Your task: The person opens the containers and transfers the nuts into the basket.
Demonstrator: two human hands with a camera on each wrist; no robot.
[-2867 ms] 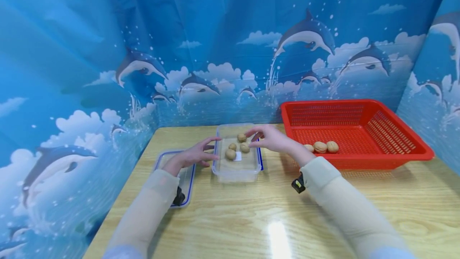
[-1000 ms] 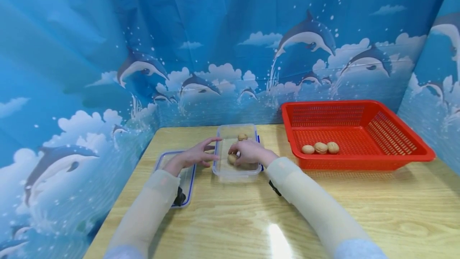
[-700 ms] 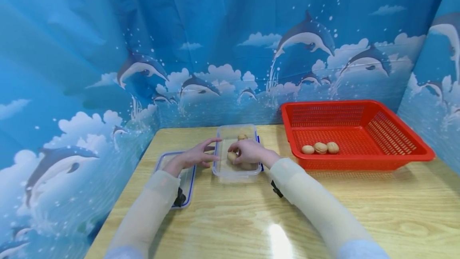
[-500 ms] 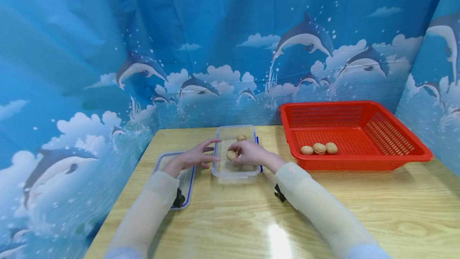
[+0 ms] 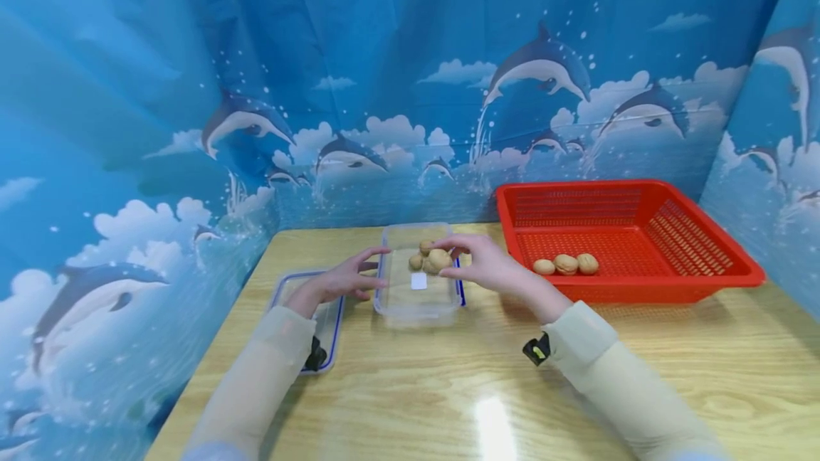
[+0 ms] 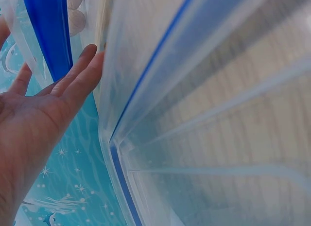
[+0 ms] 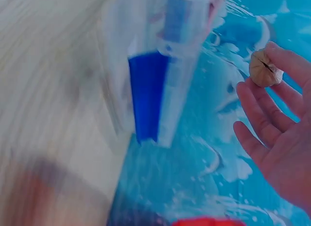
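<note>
My right hand (image 5: 483, 263) pinches a walnut (image 7: 265, 69) between thumb and fingertips, raised over the right side of a clear plastic food box (image 5: 410, 304). Inside the box lie other walnuts (image 5: 416, 262), partly hidden behind the held one, and a small white square (image 5: 418, 281). At the box's left side my left hand (image 5: 342, 279) rests with fingers spread and relaxed, fingertips right at the wall, holding nothing. Blue latches (image 7: 148, 97) hang from the box's sides. Beneath the left wrist lies a clear lid with a blue seal (image 5: 328, 347).
On the right of the wooden table (image 5: 410, 390) stands a red perforated basket (image 5: 631, 290), with 3 walnuts (image 5: 566, 265) near its front left corner. A blue dolphin-print curtain (image 5: 384, 55) closes off the back and sides.
My right hand has pinched a walnut from the front of the box and lifted it up and to the right, uncovering the white square. The left hand keeps its place.
</note>
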